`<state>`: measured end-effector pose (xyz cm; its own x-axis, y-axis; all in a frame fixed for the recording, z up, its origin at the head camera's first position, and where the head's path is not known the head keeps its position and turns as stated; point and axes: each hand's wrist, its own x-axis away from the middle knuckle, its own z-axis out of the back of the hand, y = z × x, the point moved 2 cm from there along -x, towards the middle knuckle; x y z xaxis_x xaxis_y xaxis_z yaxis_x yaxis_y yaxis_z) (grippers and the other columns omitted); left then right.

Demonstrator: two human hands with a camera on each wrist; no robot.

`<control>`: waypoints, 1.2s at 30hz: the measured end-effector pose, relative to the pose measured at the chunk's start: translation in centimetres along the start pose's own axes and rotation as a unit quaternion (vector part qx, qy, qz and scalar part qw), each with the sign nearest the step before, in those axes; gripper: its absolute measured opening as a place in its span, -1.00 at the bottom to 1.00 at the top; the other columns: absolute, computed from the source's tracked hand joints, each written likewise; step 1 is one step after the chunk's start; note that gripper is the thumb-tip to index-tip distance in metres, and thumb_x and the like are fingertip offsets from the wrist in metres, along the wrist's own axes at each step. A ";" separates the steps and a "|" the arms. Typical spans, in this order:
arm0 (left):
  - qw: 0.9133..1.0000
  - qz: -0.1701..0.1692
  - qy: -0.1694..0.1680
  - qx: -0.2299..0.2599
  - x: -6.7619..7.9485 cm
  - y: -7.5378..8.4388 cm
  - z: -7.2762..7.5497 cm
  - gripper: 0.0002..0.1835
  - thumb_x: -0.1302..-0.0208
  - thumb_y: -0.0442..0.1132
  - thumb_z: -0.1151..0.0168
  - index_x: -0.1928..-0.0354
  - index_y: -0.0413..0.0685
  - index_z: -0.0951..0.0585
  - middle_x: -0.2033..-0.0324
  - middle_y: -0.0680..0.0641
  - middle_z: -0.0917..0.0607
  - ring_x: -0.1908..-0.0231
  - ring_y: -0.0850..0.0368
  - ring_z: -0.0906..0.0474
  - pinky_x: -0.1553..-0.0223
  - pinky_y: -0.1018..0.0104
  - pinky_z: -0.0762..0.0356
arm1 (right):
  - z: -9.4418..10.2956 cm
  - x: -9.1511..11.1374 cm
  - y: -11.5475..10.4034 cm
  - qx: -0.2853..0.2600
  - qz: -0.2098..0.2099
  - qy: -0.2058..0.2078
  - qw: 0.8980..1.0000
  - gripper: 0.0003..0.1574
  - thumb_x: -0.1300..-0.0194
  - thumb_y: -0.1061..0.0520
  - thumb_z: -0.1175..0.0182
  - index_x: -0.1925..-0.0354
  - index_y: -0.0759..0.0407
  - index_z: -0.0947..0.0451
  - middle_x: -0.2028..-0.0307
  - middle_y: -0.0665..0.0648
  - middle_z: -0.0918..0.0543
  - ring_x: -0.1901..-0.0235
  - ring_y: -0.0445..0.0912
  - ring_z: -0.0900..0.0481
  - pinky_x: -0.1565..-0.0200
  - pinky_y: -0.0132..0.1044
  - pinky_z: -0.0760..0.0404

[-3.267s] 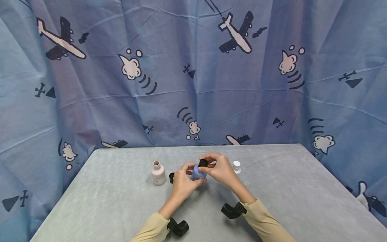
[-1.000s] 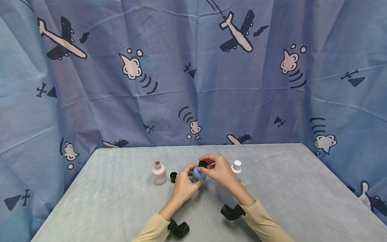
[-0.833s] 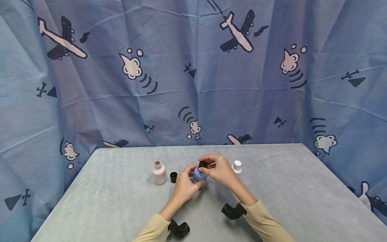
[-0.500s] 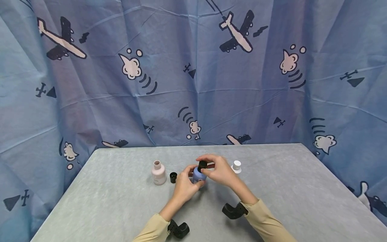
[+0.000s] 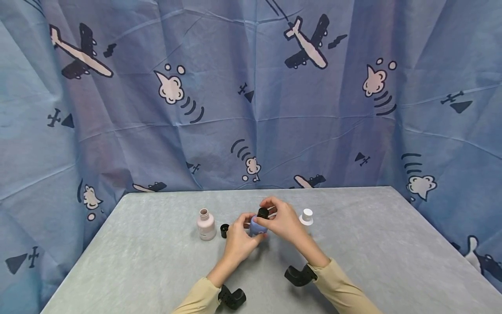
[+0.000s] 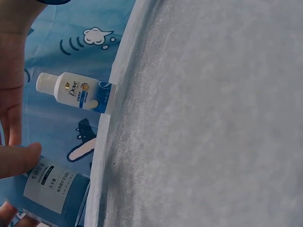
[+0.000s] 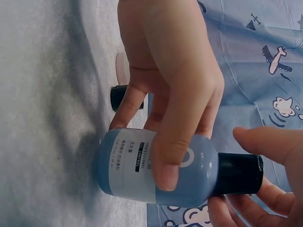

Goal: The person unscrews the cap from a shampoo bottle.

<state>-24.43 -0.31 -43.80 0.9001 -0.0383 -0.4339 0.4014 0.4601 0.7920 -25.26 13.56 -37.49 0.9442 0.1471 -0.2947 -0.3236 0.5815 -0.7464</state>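
Observation:
Near the middle of the table, my left hand (image 5: 239, 240) grips a small blue shampoo bottle (image 7: 130, 165) by its body, its thumb across the label. The bottle stands upright in the head view, a black cap (image 7: 240, 173) on its neck. My right hand (image 5: 286, 220) is at that cap, its fingers curled behind it. In the right wrist view the right thumb (image 7: 251, 138) stands a little apart from the cap's side. An uncapped pale pink bottle (image 5: 206, 226) stands to the left. Between it and my left hand sits a loose black cap (image 5: 224, 230).
A small white Dove bottle (image 6: 80, 92) with a white cap stands just beyond my right hand, partly hidden by it in the head view. The grey table (image 5: 149, 261) reaches back to a blue curtain (image 5: 219, 96) printed with airplanes.
My left hand and the bottle stay nearly still. On the cap, the right hand's grasp has shifted, with thumb and wrist slightly further left than half a second ago.

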 end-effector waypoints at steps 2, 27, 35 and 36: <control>1.000 -0.003 0.000 0.002 0.0 0.0 0.0 -0.46 0.17 -0.19 -0.54 0.05 -0.10 -0.60 0.20 -0.07 -0.74 0.22 0.06 -0.68 0.20 0.30 -0.55 | 0.0 0.0 0.1 0.005 -0.003 0.001 1.000 -0.60 0.03 0.09 -0.48 0.20 0.17 -0.59 0.24 0.11 -0.70 0.28 -0.05 -0.66 0.31 -0.32 -0.61; 0.999 -0.019 -0.042 0.012 0.3 -0.3 0.0 -0.45 0.06 -0.20 -0.46 -0.05 -0.19 -0.58 0.15 -0.17 -0.73 0.19 -0.01 -0.68 0.22 0.28 -0.55 | 0.5 0.1 0.6 -0.009 0.079 -0.061 0.995 -0.61 -0.05 0.37 -0.36 0.09 0.23 -0.61 0.13 0.20 -0.67 0.14 0.05 -0.64 0.14 -0.24 -0.67; 1.000 -0.012 -0.024 0.007 0.3 -0.3 0.2 -0.44 0.10 -0.20 -0.49 -0.02 -0.16 -0.57 0.15 -0.13 -0.72 0.19 0.01 -0.66 0.20 0.28 -0.55 | 0.5 0.1 0.4 -0.025 0.111 -0.098 0.989 -0.58 -0.10 0.43 -0.25 0.02 0.27 -0.58 0.06 0.29 -0.65 0.07 0.08 -0.61 0.07 -0.20 -0.65; 1.000 -0.011 -0.022 0.007 0.3 -0.3 0.2 -0.44 0.10 -0.19 -0.50 -0.01 -0.15 -0.57 0.16 -0.12 -0.72 0.19 0.01 -0.66 0.20 0.28 -0.55 | 0.5 0.1 0.3 -0.024 0.115 -0.096 0.988 -0.58 -0.10 0.42 -0.26 0.02 0.27 -0.57 0.06 0.28 -0.65 0.08 0.07 -0.61 0.07 -0.19 -0.65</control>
<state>-24.23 -0.59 -44.10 0.8980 -0.0875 -0.4312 0.4223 0.4471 0.7886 -25.24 14.13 -37.48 0.8381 0.4226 -0.3449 -0.5292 0.4770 -0.7017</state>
